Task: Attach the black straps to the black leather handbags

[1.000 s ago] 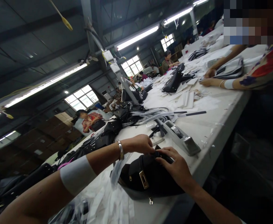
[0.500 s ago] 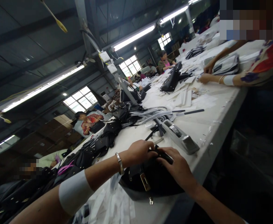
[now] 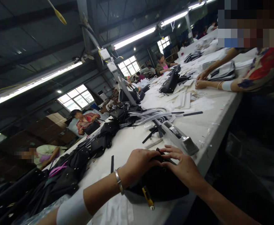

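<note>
A black handbag (image 3: 166, 186) rests on the near part of the white table, with a gold-coloured clasp piece (image 3: 147, 197) hanging at its front. My left hand (image 3: 142, 161), with a silver bangle at the wrist, is closed over the bag's top edge. From the other side my right hand (image 3: 185, 168) grips the same top, thumb towards me and fingers bent over the far side. The fingertips of both hands nearly meet there, and what lies between them is partly hidden. Just beyond the right hand stands a grey tape dispenser (image 3: 180, 137).
Black bags (image 3: 64, 179) are heaped along the table's left side. Wrapped straps (image 3: 148, 117) lie beyond the dispenser, and another black bag (image 3: 170, 82) lies among white papers. At right, a co-worker's hands (image 3: 201, 81) work over the table. The table edge (image 3: 217, 145) runs along my right.
My hands have shifted slightly on the bag's top, and the right fingers are lifted and spread more. The clasp piece has turned. A dark strip now shows on the table behind my left wrist.
</note>
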The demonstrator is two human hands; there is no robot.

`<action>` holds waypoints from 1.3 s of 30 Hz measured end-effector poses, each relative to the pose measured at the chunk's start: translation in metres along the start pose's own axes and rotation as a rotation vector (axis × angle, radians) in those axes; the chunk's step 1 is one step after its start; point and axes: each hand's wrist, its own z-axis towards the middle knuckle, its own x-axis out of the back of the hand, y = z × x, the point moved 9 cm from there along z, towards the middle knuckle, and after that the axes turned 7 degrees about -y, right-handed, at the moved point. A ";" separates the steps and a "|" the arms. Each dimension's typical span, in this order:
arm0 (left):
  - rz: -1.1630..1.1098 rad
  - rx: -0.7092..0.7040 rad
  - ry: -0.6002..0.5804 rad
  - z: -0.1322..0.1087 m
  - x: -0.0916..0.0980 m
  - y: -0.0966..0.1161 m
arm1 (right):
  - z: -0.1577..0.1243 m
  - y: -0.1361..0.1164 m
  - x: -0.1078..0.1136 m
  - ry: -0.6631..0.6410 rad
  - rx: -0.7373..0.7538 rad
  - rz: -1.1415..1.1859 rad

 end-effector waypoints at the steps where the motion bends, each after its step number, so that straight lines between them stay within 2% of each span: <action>1: -0.003 0.000 0.004 -0.001 -0.001 -0.001 | -0.001 -0.001 0.001 0.010 0.003 -0.013; 4: 0.005 -0.010 0.019 -0.003 -0.002 0.000 | -0.002 -0.003 0.004 0.028 0.008 -0.034; 7: -0.005 -0.046 0.011 -0.004 -0.002 0.002 | -0.002 0.000 0.006 -0.016 -0.016 -0.011; 14: 0.019 -0.124 0.028 -0.005 -0.003 0.003 | 0.003 0.019 -0.010 -0.328 -0.213 0.285; 17: 0.039 -0.132 0.044 -0.005 -0.003 0.008 | 0.002 0.016 -0.020 -0.441 -0.277 0.372; 20: 0.073 -0.102 0.068 -0.004 0.001 0.016 | 0.002 0.007 -0.021 -0.486 -0.298 0.382; 24: 0.104 -0.062 0.083 -0.003 0.005 0.025 | -0.001 0.001 -0.014 -0.498 -0.323 0.333; 29: 0.086 -0.048 0.093 -0.003 0.004 0.026 | -0.007 0.015 -0.002 -0.469 -0.343 0.252; 34: 0.108 -0.014 0.101 -0.003 0.000 0.016 | -0.011 0.045 0.025 -0.384 -0.292 0.044; 39: 0.042 0.017 0.098 -0.003 -0.004 0.008 | -0.023 0.090 0.057 -0.286 -0.335 -0.064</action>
